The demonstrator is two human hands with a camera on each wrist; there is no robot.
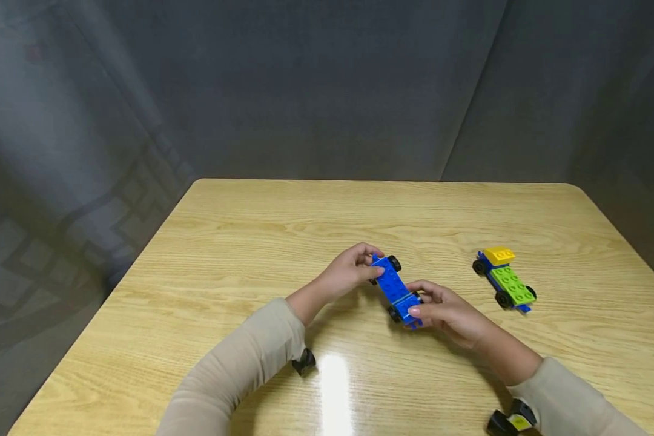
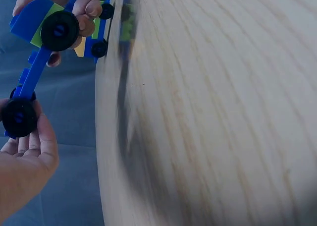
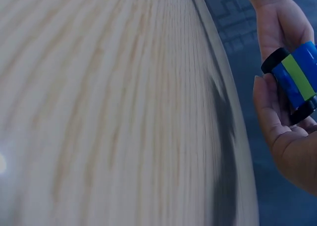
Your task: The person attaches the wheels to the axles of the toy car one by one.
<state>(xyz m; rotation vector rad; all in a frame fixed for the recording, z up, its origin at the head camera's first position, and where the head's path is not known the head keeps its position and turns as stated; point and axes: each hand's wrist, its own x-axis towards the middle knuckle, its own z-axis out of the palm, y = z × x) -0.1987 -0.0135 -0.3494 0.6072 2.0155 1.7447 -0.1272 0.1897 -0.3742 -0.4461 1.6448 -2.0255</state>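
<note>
A blue toy car (image 1: 391,283) built of bricks is held up between both hands, tilted, above the wooden table. My left hand (image 1: 354,271) pinches its far end, thumb on the studded top. At the near end my right hand (image 1: 448,313) grips it, the thumb on a raised blue block. From the left wrist view, a thin green layer (image 2: 45,23) shows beneath that blue block (image 2: 30,19), and the black wheels (image 2: 59,30) stick out at the side. In the right wrist view, fingers of my right hand (image 3: 292,146) curve round the car's end.
On the table (image 1: 240,242), to the right of my hands, stands a second toy car (image 1: 507,280) with a blue base, green brick and yellow slanted brick. Dark grey curtains (image 1: 327,91) hang behind the table. Black wrist devices (image 1: 304,362) are strapped at both sleeves.
</note>
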